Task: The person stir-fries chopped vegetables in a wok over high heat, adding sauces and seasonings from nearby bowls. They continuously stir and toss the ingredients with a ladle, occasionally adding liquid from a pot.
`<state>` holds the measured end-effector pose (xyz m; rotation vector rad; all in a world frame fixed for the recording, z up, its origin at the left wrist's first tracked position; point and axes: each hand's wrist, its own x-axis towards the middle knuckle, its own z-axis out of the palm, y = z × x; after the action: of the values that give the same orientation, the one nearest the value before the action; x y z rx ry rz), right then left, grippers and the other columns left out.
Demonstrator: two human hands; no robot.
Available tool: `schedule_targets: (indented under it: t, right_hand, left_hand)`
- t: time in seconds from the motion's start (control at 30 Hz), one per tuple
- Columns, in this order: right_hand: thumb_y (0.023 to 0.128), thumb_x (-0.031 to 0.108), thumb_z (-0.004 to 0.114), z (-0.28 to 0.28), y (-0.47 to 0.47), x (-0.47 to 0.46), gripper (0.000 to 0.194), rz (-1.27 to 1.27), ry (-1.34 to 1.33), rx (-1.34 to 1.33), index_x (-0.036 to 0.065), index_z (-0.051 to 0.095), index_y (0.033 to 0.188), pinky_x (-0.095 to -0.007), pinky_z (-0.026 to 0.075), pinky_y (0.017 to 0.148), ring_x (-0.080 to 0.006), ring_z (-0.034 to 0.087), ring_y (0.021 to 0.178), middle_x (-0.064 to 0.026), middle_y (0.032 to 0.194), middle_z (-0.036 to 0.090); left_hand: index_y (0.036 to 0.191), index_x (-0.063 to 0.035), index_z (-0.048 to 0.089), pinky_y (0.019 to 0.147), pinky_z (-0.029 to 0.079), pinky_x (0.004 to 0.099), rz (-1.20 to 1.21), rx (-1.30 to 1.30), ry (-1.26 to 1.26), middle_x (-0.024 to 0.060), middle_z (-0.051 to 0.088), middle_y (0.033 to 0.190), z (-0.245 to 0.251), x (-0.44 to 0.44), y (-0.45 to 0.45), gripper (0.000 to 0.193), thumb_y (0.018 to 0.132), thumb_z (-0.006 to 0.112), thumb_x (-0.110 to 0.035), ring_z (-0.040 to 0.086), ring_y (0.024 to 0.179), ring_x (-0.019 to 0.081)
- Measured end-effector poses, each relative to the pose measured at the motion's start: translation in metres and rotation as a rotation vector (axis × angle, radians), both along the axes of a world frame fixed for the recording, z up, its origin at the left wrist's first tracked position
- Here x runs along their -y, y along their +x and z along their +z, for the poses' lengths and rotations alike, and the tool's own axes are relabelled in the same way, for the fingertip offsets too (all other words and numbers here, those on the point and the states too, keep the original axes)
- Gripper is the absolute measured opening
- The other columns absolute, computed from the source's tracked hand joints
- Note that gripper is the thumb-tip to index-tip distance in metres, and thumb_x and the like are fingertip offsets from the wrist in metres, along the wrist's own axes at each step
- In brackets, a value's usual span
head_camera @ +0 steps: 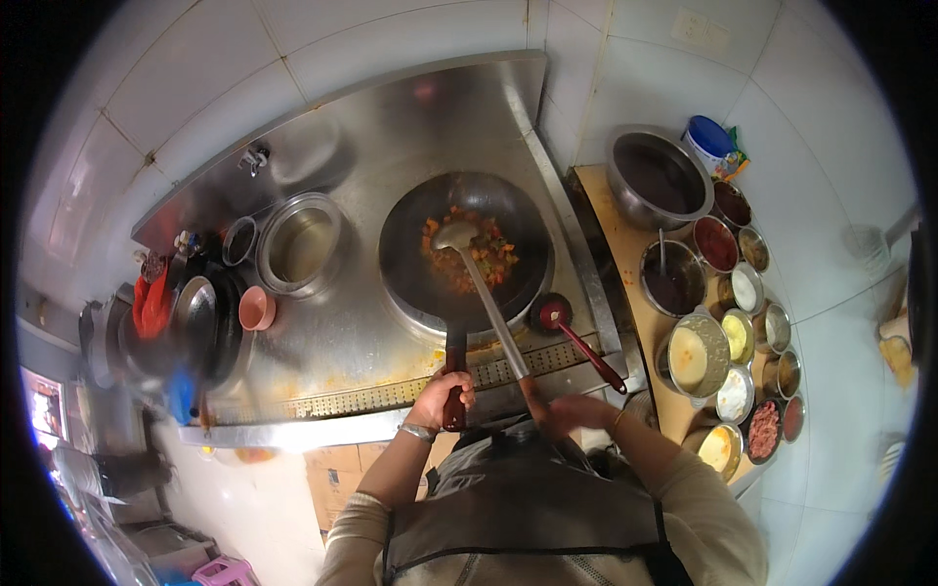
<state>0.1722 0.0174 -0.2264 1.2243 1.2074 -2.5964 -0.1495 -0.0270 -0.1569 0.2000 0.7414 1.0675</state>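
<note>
A black wok (410, 234) sits on the stainless-steel range, and my left hand (438, 399) is closed around its dark wooden handle (455, 359). In my right hand (579, 414), which looks blurred, is the wooden grip of a long metal wok ladle (492, 300). The ladle's head rests over diced orange, red and green food (492, 253) in the middle of the wok. Right of the wok, a small dark red ladle (560, 316) lies on the range, its handle pointing towards the front edge.
On the left of the range (344, 351) stand a metal pot of liquid (300, 245), a pink cup (257, 308) and several stacked pans (196, 315). A wooden counter (612, 212) on the right carries a large pot (658, 176), bowls of sauces and seasonings, and minced meat (765, 432).
</note>
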Motion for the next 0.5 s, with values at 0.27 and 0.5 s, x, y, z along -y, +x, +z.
schedule_targets:
  t: [0.27, 0.5]
  right_hand:
    - [0.088, 0.023, 0.051, -0.205, -0.034, 0.053, 0.019, -0.503, 0.618, 0.383, 0.006, 0.058, 0.092, -0.0354, 0.048, 0.054, -0.0217, 0.058, 0.062, -0.0084, 0.079, 0.060]
    - [0.089, 0.027, 0.052, -0.247, -0.048, 0.042, 0.026, -1.239, -0.092, 0.318, 0.005, 0.052, 0.104, -0.0353, 0.040, 0.041, -0.0214, 0.048, 0.050, -0.0095, 0.073, 0.055]
  left_hand:
    - [0.093, -0.0079, 0.047, 0.051, 0.042, 0.0295, -0.024, 0.023, -0.042, 0.0031, 0.049, 0.066, -0.005, -0.011, -0.005, 0.016, 0.080, 0.056, -0.007, 0.047, 0.053, 0.0144]
    - [0.094, -0.0083, 0.047, 0.052, 0.042, 0.0294, -0.019, -0.061, -0.080, 0.0023, 0.049, 0.066, -0.001, -0.017, -0.001, 0.018, 0.079, 0.058, -0.009, 0.047, 0.055, 0.0140]
